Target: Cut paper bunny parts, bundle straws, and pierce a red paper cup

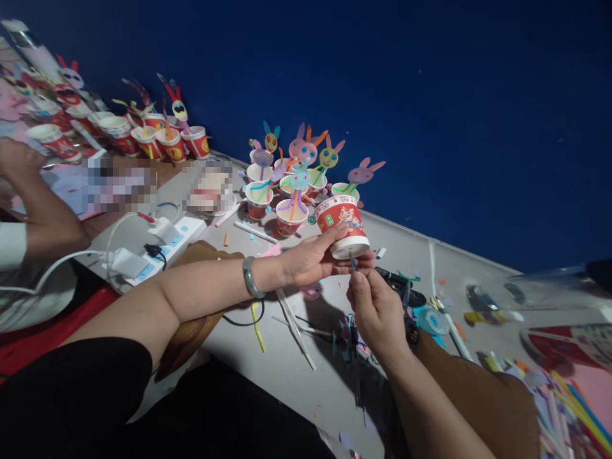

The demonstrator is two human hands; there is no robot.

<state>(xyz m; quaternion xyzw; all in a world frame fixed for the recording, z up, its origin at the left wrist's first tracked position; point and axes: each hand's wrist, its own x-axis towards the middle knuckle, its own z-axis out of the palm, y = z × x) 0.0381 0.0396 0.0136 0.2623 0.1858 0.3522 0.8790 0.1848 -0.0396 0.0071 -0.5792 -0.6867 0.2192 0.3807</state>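
My left hand (315,255), with a jade-coloured bangle (252,277) on the wrist, is closed round a red and white paper cup (340,220). The cup is tilted so that its white base faces down and towards me. In my right hand (377,306), a fist just below the base, is a thin pointed tool (354,260) whose dark tip meets the cup's bottom; most of it is hidden by the fingers. Behind the held cup stand several paper cups (291,217) with rabbit-like paper figures (301,180) rising from them.
A white power strip (167,248) with plugs and cables lies at left. Farther left is another person's arm (43,197) near more decorated cups (182,141). Paper scraps and white strips (296,328) litter the table. Coloured strips (568,401) lie at lower right.
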